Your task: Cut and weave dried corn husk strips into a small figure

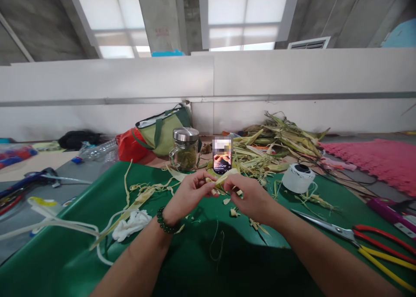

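Note:
Between my two hands is a pale yellow-green strip of corn husk (pixel 224 178), pinched at both ends just in front of a propped-up phone (pixel 222 156). My left hand (pixel 192 192), with a dark green bead bracelet (pixel 165 221) at the wrist, closes thumb and fingers on the husk's left end. Curled fingers of my right hand (pixel 250 197) grip its right part; the fingertips are partly hidden. Small husk scraps (pixel 233 212) lie below the hands on the green mat (pixel 201 262).
Scissors (pixel 344 233) with red and yellow handles lie at right, near a white thread spool (pixel 298 178). A glass jar (pixel 187 151) and a green bag (pixel 169 130) stand behind. Husks (pixel 286 134) are heaped back right. White gloves (pixel 131 224) lie left.

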Demonstrator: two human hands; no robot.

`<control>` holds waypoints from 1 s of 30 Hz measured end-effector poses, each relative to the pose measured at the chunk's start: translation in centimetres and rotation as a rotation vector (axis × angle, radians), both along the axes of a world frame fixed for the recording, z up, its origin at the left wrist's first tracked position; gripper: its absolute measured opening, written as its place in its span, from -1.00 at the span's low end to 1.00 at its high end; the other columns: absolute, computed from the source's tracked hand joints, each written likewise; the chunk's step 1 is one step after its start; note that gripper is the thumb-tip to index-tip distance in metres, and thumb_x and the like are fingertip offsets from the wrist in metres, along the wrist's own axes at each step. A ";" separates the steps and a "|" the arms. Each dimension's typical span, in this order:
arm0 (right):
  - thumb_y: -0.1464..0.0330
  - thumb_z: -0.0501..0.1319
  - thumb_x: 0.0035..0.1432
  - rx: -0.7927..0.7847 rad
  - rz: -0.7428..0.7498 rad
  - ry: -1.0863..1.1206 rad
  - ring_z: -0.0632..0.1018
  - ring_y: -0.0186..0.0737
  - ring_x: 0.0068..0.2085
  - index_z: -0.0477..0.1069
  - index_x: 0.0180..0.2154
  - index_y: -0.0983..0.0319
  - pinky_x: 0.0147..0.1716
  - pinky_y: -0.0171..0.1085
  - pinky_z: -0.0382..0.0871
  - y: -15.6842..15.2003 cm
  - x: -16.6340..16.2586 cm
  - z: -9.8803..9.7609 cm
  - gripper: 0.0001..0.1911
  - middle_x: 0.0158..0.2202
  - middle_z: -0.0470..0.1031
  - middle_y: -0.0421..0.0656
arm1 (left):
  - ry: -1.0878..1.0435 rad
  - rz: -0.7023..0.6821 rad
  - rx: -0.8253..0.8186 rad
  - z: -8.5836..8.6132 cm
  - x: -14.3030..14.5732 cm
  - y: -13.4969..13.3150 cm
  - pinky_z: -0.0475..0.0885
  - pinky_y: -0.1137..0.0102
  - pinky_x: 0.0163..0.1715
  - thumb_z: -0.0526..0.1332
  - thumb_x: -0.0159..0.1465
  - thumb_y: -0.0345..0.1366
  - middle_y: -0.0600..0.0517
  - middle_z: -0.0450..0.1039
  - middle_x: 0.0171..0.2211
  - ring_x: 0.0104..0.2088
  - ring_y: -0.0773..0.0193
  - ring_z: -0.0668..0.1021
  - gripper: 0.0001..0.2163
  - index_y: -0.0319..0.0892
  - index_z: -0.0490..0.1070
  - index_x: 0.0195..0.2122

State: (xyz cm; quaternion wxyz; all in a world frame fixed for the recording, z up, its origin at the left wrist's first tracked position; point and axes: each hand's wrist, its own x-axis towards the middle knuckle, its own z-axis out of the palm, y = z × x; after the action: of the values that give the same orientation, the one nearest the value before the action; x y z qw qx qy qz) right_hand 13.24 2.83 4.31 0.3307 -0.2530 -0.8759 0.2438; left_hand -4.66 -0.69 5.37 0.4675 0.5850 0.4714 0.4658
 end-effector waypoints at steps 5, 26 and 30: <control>0.41 0.22 0.00 -0.011 -0.100 -0.050 0.31 -0.37 -0.49 0.18 -0.45 0.21 -0.52 -0.39 0.11 -0.4 -0.1 0.1 -0.82 -0.48 0.33 -0.26 | -0.024 0.014 0.009 0.1 -0.1 0.1 0.38 0.46 -0.46 0.31 0.04 -0.16 0.10 0.40 -0.54 -0.51 0.36 0.49 -0.74 -0.26 0.43 -0.37; 0.27 0.16 0.14 -0.258 -0.010 0.230 0.51 -0.32 -0.54 0.41 -0.47 0.20 -0.51 -0.35 0.39 -0.4 -0.5 -0.3 -0.80 -0.53 0.47 -0.22 | -0.036 -0.004 0.044 -0.3 1.4 -0.7 0.45 0.41 -0.37 0.25 0.11 -0.15 -0.04 0.55 -0.37 -0.39 0.26 0.51 -0.71 -0.24 0.55 -0.25; 0.20 0.15 0.14 -0.344 0.002 0.269 0.52 -0.32 -0.53 0.39 -0.49 0.22 -0.50 -0.34 0.42 -0.2 -0.6 0.2 -0.74 -0.53 0.46 -0.20 | -0.051 -0.008 0.054 -0.7 1.3 -0.5 0.45 0.39 -0.34 0.29 0.08 -0.16 -0.02 0.54 -0.39 -0.39 0.26 0.51 -0.68 -0.23 0.54 -0.18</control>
State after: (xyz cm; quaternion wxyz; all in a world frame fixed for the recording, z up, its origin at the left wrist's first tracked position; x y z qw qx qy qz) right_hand 12.65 2.66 4.46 0.3961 -0.2699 -0.7698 0.4215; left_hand -3.36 -1.17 4.71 0.4653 0.5874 0.4441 0.4912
